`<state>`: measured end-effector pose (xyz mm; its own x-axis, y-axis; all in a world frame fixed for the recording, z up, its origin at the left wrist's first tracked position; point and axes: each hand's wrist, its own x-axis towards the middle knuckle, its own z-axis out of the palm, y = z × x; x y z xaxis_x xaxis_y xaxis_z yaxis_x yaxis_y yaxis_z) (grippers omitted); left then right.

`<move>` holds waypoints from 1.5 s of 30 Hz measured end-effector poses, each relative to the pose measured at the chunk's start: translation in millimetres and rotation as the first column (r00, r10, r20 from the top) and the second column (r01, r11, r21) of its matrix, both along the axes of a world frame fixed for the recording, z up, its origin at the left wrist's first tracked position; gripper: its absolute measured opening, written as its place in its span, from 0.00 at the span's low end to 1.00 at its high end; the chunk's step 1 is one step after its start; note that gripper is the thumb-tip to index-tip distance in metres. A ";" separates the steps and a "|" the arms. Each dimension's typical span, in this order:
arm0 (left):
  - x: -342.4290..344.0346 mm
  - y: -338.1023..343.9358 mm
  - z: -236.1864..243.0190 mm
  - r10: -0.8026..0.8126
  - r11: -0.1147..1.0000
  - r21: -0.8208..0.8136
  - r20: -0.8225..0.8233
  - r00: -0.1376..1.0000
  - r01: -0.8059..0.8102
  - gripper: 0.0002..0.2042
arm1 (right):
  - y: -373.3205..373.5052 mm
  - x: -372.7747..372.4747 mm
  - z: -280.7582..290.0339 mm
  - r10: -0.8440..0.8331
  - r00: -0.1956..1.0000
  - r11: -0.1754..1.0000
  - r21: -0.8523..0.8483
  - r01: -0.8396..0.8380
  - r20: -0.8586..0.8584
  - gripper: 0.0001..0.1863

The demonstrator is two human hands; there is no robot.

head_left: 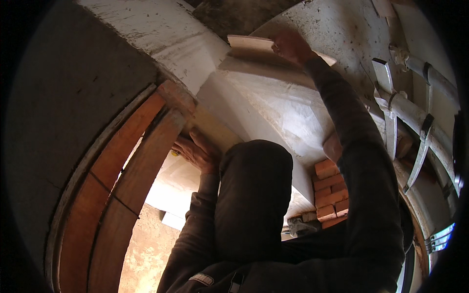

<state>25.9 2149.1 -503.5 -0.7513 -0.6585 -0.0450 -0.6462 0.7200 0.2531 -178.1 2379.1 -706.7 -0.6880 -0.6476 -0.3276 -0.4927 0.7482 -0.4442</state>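
Note:
High in the head view, my right hand [293, 48] grips a pale, flat board [246, 47] lying at a slant over a whitish concrete ledge [266, 83]. My left hand [195, 151] rests lower down beside wooden planks [159, 151], its thumb raised and fingers lying against a pale yellowish surface [215, 122]. A small yellow object [174, 153] shows under those fingers, mostly hidden. My dark-clothed knee [251, 190] sits between the two arms.
Metal pipes [415, 122] with flat brackets [383, 73] run along the right. Stacked red bricks [332, 198] lie below my right arm. A dark grey wall [68, 88] fills the left, and a brightly lit, rough surface [146, 244] shows low beside the planks.

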 end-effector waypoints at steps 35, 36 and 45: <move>6.8 -3.5 -2.6 0.006 0.998 0.066 0.048 0.999 -0.009 0.42 | 2.5 7.7 -30.2 -0.007 0.997 0.987 -0.158 -0.005 -0.078 0.13; 6.6 -4.4 -1.3 0.006 0.997 0.072 0.052 0.999 -0.009 0.42 | 1.1 7.5 -27.9 -0.036 0.999 0.986 -0.164 0.036 0.000 0.13; 3.2 -2.3 -3.0 0.018 1.000 0.012 0.007 1.000 -0.018 0.39 | -2.2 16.9 -25.6 -0.125 0.952 0.976 -0.137 0.168 0.278 0.16</move>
